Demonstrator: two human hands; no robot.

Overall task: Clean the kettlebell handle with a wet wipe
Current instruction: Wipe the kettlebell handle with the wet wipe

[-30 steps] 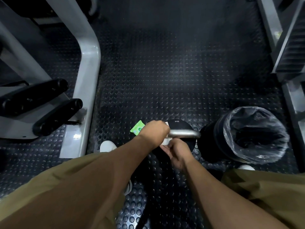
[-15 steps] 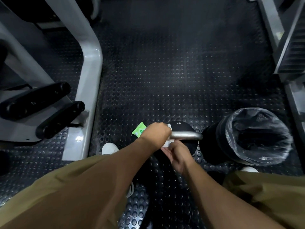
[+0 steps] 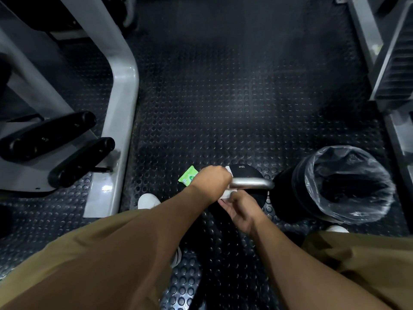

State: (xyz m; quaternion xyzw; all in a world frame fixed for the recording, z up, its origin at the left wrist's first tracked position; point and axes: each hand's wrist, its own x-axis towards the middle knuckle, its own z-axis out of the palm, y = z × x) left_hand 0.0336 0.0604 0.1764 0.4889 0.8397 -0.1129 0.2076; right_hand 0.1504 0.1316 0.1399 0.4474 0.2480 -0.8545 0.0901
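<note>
A black kettlebell [image 3: 245, 172] stands on the studded rubber floor between my feet, its steel handle [image 3: 252, 183] running left to right. My left hand [image 3: 211, 181] is curled over the handle's left end, with a white wet wipe [image 3: 226, 194] wrapped under it; a corner of the wipe shows above and below the fist. Just below the handle my right hand [image 3: 240, 208] pinches the wipe's lower edge. Behind my left hand lies a green wipe packet [image 3: 187, 177], partly hidden.
A black bin [image 3: 348, 186] lined with a clear bag stands right of the kettlebell, almost touching the handle's end. A grey gym machine frame [image 3: 121, 121] with black padded rollers [image 3: 80, 162] fills the left. Metal steps [image 3: 395, 63] rise at the right. My white shoes [image 3: 148, 201] flank the kettlebell.
Both hands keep their hold on the wipe at the handle's left end; my right hand's fingers have shifted slightly on the wipe's lower edge. The view has drifted a little.
</note>
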